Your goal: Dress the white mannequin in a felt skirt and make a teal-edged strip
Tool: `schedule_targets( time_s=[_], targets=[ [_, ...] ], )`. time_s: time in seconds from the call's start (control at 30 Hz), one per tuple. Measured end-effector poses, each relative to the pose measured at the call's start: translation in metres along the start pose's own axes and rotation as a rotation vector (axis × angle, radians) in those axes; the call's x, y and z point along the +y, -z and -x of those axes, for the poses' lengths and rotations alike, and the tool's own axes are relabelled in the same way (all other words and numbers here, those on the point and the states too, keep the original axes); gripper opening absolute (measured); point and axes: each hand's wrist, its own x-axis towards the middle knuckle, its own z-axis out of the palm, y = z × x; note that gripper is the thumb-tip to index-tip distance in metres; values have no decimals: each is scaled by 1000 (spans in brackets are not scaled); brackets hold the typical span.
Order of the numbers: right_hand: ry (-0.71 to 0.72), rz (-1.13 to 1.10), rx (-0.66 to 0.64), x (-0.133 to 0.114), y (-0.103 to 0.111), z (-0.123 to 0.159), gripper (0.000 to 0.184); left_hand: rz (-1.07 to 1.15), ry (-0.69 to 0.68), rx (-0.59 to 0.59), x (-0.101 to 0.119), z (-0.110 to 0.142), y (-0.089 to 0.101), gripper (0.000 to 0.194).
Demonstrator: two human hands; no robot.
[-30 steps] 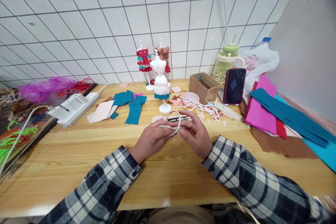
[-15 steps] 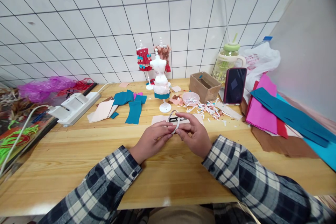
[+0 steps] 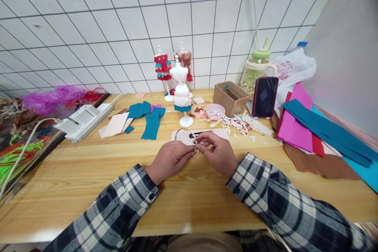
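- While my left hand (image 3: pixel 171 158) is pinching the ring (image 3: pixel 183 128) at its near side, my right hand (image 3: pixel 220 154) is gripping it there too, fingertips closed.
- I am holding it over the desk (image 3: pixel 191 204), about midway between the left and right edges.
- Beyond my fingers, snips (image 3: pixel 191 136) are lying on a sheet (image 3: pixel 223 134).
- Toward the back edge, a bare-chested mannequin (image 3: pixel 178 74) is standing upright.

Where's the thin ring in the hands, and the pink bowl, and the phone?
Thin ring (image 3: pixel 184 128): head view, top of its band.
Pink bowl (image 3: pixel 214 118): head view, its front wall.
Phone (image 3: pixel 265 97): head view, middle of its screen.
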Motion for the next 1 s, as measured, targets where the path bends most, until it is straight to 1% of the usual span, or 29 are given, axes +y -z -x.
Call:
schedule_targets(
  time_s=[0.07,0.2,0.3,0.37,0.43,0.53,0.57,0.6,0.63,0.67,0.73,0.8,0.83,1.0],
  targets=[
    [-16,-8,-41,1,-1,0,14,-12,-1,-9,-1,1,-1,23],
    [-41,-55,-136,4,-2,0,22,-15,12,-48,-3,2,-3,22],
    [-44,-103,-176,7,-2,0,22,-18,26,-94,-3,3,-4,22],
    [-44,-95,-177,9,-2,-1,18,-21,32,-106,-3,3,-4,22],
    [-40,-38,-145,9,-2,-2,17,-17,50,-94,-2,3,-3,22],
    [-24,45,-33,10,-1,-4,17,12,105,-51,-2,1,-2,22],
    [-12,56,0,11,0,-4,19,22,120,-34,-2,1,-2,22],
    [7,65,18,11,0,-5,25,32,132,-18,-2,1,-2,22],
    [31,77,24,12,1,-5,31,43,140,-6,-2,1,-3,23],
    [55,94,22,12,1,-5,33,54,143,1,-2,1,-3,23],
    [90,131,30,13,1,-5,23,83,149,1,-2,1,-4,23],
    [104,149,64,13,2,-6,12,113,160,-3,-3,1,-4,24],
    [108,148,80,13,3,-6,10,123,163,-1,-3,1,-3,25],
    [91,125,122,13,13,-12,8,105,141,-22,-9,0,8,29]
  ],
)
